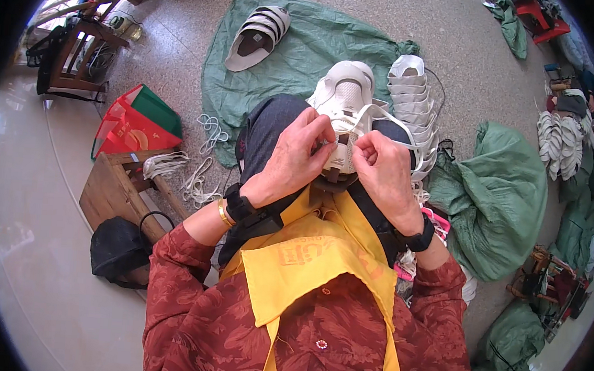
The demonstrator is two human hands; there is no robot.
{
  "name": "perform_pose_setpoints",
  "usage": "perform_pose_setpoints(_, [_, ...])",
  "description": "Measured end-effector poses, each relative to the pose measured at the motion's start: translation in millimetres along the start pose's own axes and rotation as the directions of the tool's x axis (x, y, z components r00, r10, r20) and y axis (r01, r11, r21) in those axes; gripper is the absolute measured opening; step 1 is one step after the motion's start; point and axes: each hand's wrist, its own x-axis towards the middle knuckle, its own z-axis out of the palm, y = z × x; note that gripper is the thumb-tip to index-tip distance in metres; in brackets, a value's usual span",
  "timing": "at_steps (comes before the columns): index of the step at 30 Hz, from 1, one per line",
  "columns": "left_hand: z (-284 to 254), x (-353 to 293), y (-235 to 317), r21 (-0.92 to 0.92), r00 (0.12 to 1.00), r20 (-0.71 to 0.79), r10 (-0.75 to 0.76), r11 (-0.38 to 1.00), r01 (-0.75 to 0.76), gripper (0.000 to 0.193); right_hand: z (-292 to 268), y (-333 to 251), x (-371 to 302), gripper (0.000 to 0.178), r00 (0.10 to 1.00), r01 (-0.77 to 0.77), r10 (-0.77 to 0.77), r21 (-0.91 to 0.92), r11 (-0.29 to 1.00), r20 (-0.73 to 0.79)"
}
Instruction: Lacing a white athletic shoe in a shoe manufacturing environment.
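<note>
Our left grip (pixel 291 152) and right grip (pixel 386 174) are pinched over a white sneaker (pixel 349 92); whether they hold its shoelace (pixel 363 113), we cannot tell.

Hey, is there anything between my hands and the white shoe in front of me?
Nothing visible blocks them: your left hand is at the left side of the white shoe, your right hand at its right.

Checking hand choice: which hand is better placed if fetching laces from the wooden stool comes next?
Left, probably: the left hand is nearer the white laces on the wooden stool; the right hand is farther, at the right side of the white shoe.
</note>
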Motion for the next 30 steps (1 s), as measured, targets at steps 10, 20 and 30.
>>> perform_pose_setpoints(10, [3.4, 1.2, -4.4, -0.031, 0.998, -0.061, 0.03, 0.999, -0.031, 0.012, 8.9, 16.0, 4.4, 0.012, 0.979, -0.206, 0.194, 0.316, 0.926, 0.068])
perform_pose_setpoints(20, [2.4, 3.4, -3.3, -0.041, 0.999, -0.013, -0.041, 0.998, 0.04, 0.016, -0.1, 14.0, 11.0, 0.008, 0.99, -0.072, 0.039, 0.246, 0.967, 0.136])
perform_pose_setpoints(30, [1.5, 9.4, -9.5, -0.022, 1.0, 0.002, 0.0, 1.0, 0.0, 0.013, 4.7, 7.1, 13.7, 0.011, 0.991, -0.118, 0.101, 0.218, 0.969, 0.086])
